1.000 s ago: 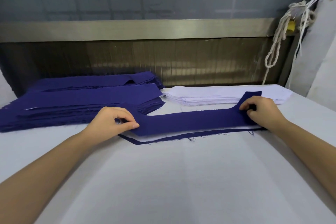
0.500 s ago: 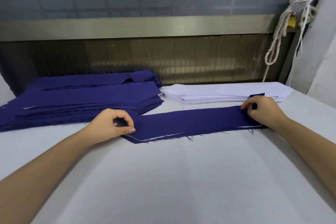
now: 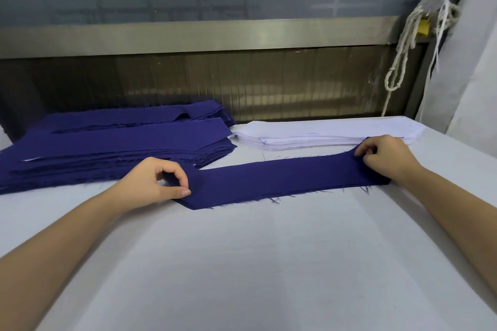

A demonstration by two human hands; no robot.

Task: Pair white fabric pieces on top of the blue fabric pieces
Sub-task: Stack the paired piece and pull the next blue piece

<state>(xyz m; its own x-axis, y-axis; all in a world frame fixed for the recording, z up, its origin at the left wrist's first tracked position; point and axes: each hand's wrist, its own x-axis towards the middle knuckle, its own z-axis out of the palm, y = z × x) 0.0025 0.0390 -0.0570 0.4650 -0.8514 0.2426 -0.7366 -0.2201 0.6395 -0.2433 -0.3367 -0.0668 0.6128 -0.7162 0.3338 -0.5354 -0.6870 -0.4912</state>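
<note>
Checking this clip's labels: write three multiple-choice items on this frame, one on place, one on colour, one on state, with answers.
1. The white stack lies: A) left of the blue stacks; B) right of them, behind the strip; C) under the strip.
2. The strip is: A) white; B) green; C) blue.
3. The left hand: A) pinches the strip's end; B) lies flat; C) hangs idle.
Answers: B, it sits right of the blue stacks beyond the strip; C, dark blue cloth; A, thumb and finger close on the end.

head-worn view, down over near table (image 3: 247, 263)
</note>
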